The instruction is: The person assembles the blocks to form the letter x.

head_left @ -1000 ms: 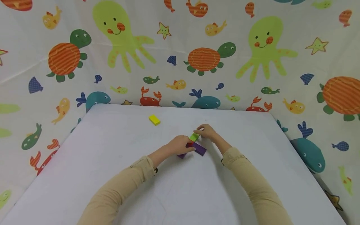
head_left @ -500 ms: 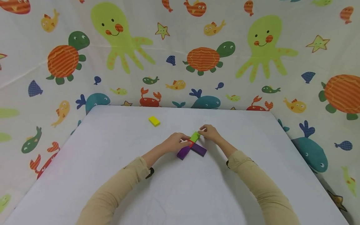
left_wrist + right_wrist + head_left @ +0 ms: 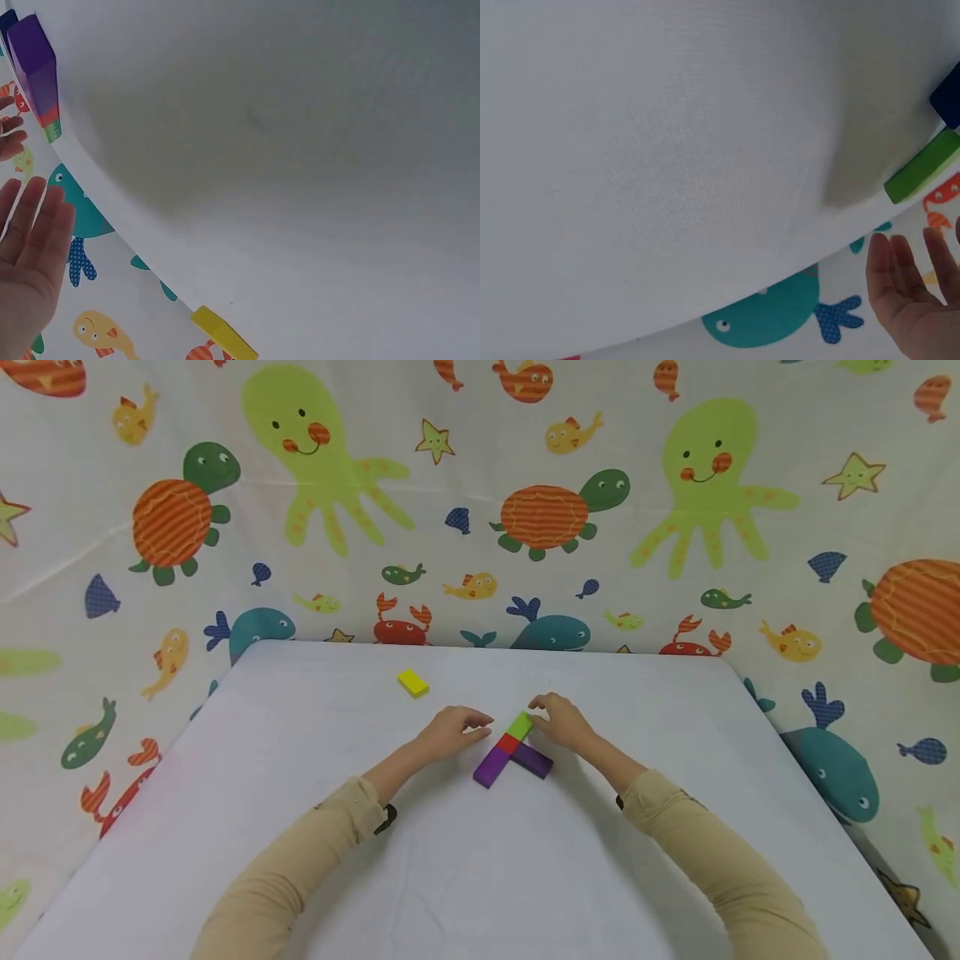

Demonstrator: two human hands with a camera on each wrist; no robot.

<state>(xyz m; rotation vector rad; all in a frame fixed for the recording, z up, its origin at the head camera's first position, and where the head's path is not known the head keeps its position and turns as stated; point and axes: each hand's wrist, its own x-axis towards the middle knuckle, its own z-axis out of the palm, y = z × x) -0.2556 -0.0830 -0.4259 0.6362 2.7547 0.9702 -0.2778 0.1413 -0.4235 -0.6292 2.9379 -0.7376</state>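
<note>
"How does the room look?"
"I see a white table, sea-creature cloth rising beyond its far edge; a yellow block lies far left"
"And the hands?"
"Both released: left hand left of mid-table's green block, red block and purple block row; right hand just right of the green, contact I can't tell. A dark purple block angles near right"

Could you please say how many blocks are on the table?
5: the yellow block alone towards the far edge of the table; the green block, red block, purple block and dark purple block grouped nearer the middle. None seems hidden.
</note>
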